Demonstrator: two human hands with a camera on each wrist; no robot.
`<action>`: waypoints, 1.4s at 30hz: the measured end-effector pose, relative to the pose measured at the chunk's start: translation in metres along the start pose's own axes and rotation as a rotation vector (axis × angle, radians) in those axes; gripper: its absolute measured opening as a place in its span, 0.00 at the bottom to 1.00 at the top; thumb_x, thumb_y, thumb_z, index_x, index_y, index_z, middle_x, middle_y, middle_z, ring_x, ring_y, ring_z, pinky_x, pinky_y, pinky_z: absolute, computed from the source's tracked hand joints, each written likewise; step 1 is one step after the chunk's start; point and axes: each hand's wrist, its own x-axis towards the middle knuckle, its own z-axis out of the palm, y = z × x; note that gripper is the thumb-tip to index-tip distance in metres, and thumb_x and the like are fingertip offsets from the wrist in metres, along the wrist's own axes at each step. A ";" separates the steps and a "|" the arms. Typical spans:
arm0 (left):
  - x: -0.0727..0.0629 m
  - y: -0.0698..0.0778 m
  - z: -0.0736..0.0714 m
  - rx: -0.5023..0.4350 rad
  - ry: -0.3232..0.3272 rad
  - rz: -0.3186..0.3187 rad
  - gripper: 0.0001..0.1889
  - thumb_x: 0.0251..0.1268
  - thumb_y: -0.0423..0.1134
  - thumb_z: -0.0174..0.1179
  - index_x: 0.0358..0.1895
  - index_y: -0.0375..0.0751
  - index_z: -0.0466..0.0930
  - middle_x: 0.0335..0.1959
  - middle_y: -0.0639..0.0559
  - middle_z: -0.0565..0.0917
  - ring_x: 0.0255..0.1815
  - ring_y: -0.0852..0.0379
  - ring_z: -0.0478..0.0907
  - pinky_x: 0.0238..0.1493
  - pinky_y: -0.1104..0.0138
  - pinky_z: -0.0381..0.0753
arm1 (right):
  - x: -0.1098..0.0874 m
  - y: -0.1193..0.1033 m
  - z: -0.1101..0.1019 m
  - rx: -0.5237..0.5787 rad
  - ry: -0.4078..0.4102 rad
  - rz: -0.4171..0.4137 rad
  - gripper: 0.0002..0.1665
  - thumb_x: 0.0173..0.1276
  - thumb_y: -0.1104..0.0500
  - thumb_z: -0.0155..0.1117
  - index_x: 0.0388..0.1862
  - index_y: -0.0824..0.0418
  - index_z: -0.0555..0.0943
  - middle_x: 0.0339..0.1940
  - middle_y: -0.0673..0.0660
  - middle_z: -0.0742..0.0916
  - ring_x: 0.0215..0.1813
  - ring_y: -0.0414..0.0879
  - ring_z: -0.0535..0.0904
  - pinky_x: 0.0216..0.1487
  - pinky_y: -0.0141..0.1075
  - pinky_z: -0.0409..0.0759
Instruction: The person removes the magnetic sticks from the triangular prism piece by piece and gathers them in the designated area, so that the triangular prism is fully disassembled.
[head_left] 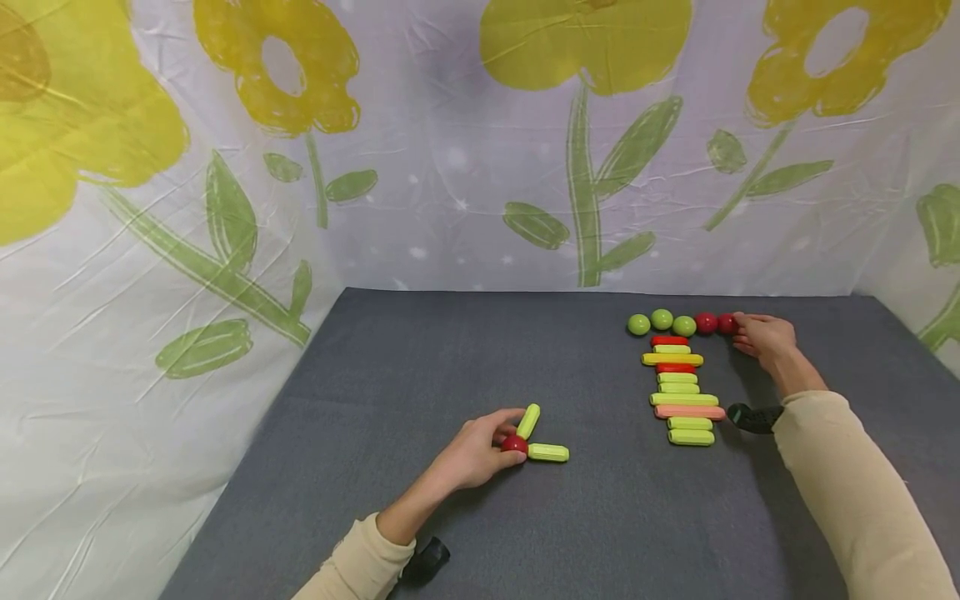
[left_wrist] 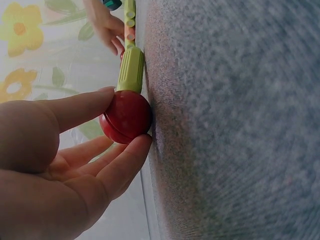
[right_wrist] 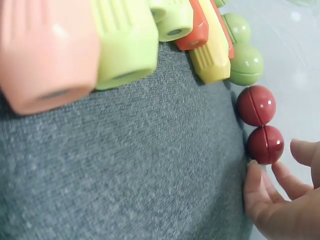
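Note:
My left hand (head_left: pixel 474 450) holds a red ball (head_left: pixel 514 447) on the dark table, pinched between thumb and fingers in the left wrist view. Two short yellow-green rods (head_left: pixel 549 452) fan out from this ball, one pointing right and the other (head_left: pixel 528 422) away from me. At the back right, my right hand (head_left: pixel 767 337) is at the end red ball (head_left: pixel 727 324) of a row. The right wrist view shows its fingertips at the edge of that ball (right_wrist: pixel 265 144), loosely bent, with the thumb standing apart from it.
Beside the end ball sit another red ball (head_left: pixel 707 323) and three green balls (head_left: pixel 662 319). In front of them lies a column of short and long rods, red, yellow, yellow-green and pink (head_left: pixel 690 412). A flower-printed cloth (head_left: pixel 450 208) hangs behind the table (head_left: pixel 420 358).

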 end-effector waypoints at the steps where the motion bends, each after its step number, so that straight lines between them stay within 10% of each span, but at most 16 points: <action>1: 0.000 0.000 0.000 -0.001 -0.001 -0.001 0.30 0.59 0.34 0.67 0.65 0.40 0.69 0.52 0.41 0.80 0.53 0.47 0.77 0.52 0.53 0.76 | 0.000 0.000 -0.001 0.020 -0.004 0.002 0.37 0.74 0.52 0.49 0.74 0.69 0.53 0.39 0.52 0.75 0.25 0.29 0.75 0.34 0.26 0.80; 7: 0.000 -0.001 0.000 -0.008 -0.004 -0.001 0.30 0.59 0.35 0.67 0.66 0.40 0.69 0.52 0.40 0.80 0.53 0.46 0.77 0.52 0.53 0.76 | -0.004 0.000 -0.009 0.238 -0.051 0.087 0.39 0.74 0.52 0.50 0.76 0.62 0.47 0.45 0.54 0.71 0.27 0.34 0.77 0.35 0.27 0.80; 18: 0.000 -0.002 -0.001 -0.014 -0.008 0.007 0.30 0.59 0.35 0.67 0.66 0.40 0.69 0.52 0.40 0.80 0.53 0.46 0.77 0.52 0.53 0.77 | -0.014 0.003 -0.023 0.469 -0.131 0.143 0.37 0.72 0.50 0.54 0.75 0.54 0.54 0.22 0.49 0.81 0.29 0.38 0.80 0.34 0.29 0.81; 33: 0.001 -0.003 -0.002 0.001 -0.010 0.018 0.28 0.59 0.35 0.67 0.63 0.37 0.71 0.51 0.41 0.80 0.52 0.46 0.77 0.52 0.54 0.77 | -0.050 -0.007 -0.010 0.392 -0.311 0.033 0.51 0.62 0.45 0.65 0.75 0.58 0.50 0.33 0.46 0.82 0.38 0.37 0.79 0.43 0.27 0.79; 42: 0.002 -0.003 -0.001 0.005 -0.011 0.027 0.28 0.59 0.35 0.67 0.63 0.36 0.71 0.51 0.41 0.81 0.52 0.47 0.78 0.52 0.54 0.77 | -0.075 -0.007 0.008 0.272 -0.458 -0.053 0.40 0.72 0.48 0.55 0.73 0.63 0.51 0.36 0.45 0.83 0.41 0.38 0.79 0.47 0.28 0.78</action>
